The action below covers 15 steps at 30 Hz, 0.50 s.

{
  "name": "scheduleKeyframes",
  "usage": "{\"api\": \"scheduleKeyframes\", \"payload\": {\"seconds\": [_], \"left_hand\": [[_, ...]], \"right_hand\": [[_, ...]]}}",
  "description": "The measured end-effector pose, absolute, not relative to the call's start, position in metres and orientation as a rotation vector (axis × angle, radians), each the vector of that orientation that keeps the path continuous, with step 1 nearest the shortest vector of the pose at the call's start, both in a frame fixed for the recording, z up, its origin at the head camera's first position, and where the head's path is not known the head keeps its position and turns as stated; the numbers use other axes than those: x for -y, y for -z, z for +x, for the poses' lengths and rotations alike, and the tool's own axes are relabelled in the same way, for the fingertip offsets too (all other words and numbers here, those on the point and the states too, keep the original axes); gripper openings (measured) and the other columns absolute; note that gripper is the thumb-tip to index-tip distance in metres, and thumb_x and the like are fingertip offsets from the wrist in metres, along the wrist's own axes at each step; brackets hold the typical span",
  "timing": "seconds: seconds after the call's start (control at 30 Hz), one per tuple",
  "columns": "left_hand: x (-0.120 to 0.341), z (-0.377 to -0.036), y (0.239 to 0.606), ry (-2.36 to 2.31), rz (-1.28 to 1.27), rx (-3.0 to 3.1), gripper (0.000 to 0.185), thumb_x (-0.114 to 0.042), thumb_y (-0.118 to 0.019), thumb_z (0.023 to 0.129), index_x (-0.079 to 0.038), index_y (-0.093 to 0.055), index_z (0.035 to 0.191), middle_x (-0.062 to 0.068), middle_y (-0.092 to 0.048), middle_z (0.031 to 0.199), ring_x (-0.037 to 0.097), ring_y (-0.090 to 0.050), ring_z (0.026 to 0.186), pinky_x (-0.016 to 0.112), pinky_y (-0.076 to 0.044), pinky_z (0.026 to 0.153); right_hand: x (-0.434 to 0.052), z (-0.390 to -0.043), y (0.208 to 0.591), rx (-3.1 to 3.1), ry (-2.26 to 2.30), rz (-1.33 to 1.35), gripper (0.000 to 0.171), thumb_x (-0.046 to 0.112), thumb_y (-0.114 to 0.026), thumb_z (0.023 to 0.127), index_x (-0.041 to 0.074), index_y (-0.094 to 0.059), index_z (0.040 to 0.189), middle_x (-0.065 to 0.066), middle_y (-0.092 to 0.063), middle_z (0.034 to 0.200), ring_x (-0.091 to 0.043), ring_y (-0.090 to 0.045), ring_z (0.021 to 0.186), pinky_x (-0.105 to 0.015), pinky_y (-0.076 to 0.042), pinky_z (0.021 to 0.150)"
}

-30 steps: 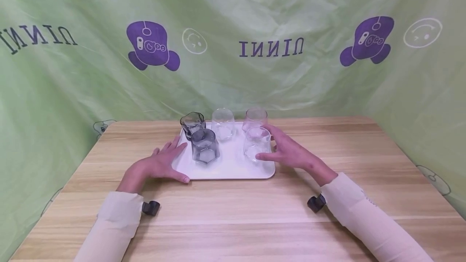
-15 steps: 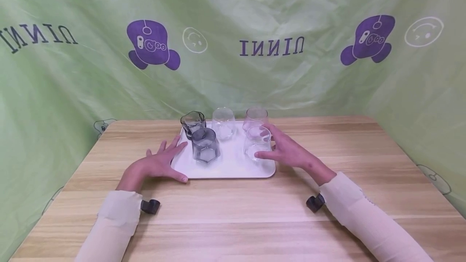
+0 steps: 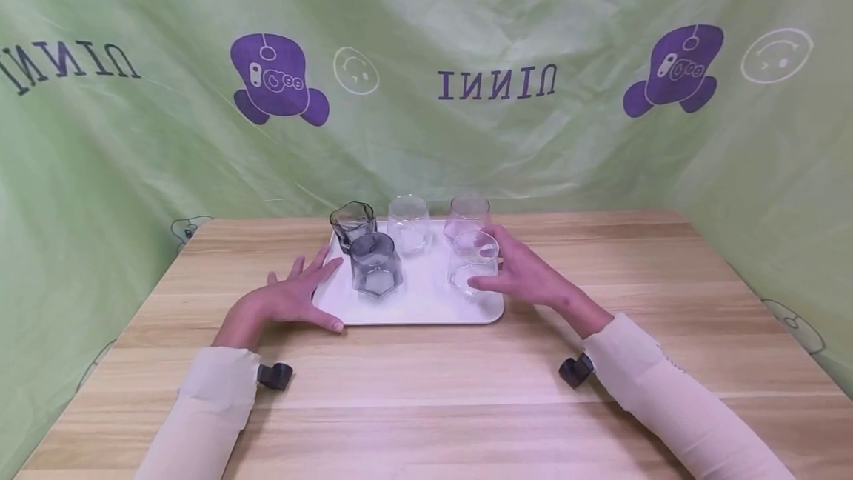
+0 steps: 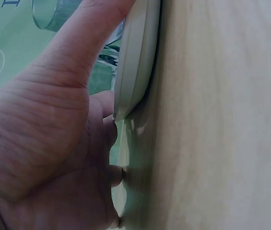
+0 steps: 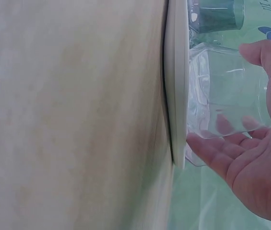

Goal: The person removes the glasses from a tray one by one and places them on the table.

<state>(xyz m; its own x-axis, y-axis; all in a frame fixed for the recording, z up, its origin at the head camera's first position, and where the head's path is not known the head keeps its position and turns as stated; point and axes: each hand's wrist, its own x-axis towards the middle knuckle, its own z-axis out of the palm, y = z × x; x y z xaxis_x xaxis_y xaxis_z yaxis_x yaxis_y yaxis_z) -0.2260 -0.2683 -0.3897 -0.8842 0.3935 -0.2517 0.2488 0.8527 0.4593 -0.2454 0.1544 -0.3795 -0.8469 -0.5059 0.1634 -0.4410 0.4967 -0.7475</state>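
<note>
A white tray (image 3: 426, 310) bears several drinking glasses. My left hand (image 3: 289, 301) spreads its fingers at the tray's left side, with the thumb along its front-left corner. In the left wrist view, the thumb crosses the tray's rim (image 4: 135, 57) and other fingertips are down on the table. My right hand (image 3: 529, 274) holds a clear glass (image 3: 465, 261) at the tray's front right, thumb in front and fingers behind. That glass (image 5: 226, 81) stands upright, its base at the tray surface. A smoky grey glass (image 3: 375, 272) stands front left.
Behind stand a dark wavy-rimmed glass (image 3: 353, 227), another clear glass (image 3: 409, 227) and a pinkish glass (image 3: 466, 213). The wooden table (image 3: 426, 406) carries the tray near its far edge. A green printed curtain (image 3: 413, 147) hangs behind and at both sides.
The clear glass in my right hand has shifted slightly to the right. My left hand's outer fingers have spread a little wider; the tray and other glasses stay in place.
</note>
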Motion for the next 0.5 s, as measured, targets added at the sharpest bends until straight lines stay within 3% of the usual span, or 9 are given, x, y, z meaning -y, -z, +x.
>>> {"api": "scheduleKeyframes", "payload": {"seconds": [0.27,0.5], "left_hand": [[0.2698,-0.2261,0.3914,-0.612,0.499,-2.686,0.128,-0.064,-0.084,0.073,-0.010,-0.015,0.166,0.020,0.013,0.170,0.058,0.014,0.147,0.087,0.012,0.097],[0.2701,-0.2251,0.3923,-0.600,0.512,-2.682,0.128,-0.066,-0.082,0.075,-0.011,-0.011,0.166,0.019,0.016,0.169,0.057,0.016,0.147,0.086,0.013,0.098]], "right_hand": [[-0.1545,-0.2450,0.3807,-2.686,1.249,-0.886,0.082,0.021,-0.084,0.087,0.001,-0.034,0.149,-0.021,-0.056,0.135,-0.036,-0.059,0.119,-0.053,-0.051,0.097],[-0.1572,-0.2416,0.3782,-2.677,1.271,-0.917,0.082,0.017,-0.082,0.089,0.002,-0.032,0.152,-0.022,-0.056,0.138,-0.040,-0.057,0.125,-0.054,-0.052,0.098]]}}
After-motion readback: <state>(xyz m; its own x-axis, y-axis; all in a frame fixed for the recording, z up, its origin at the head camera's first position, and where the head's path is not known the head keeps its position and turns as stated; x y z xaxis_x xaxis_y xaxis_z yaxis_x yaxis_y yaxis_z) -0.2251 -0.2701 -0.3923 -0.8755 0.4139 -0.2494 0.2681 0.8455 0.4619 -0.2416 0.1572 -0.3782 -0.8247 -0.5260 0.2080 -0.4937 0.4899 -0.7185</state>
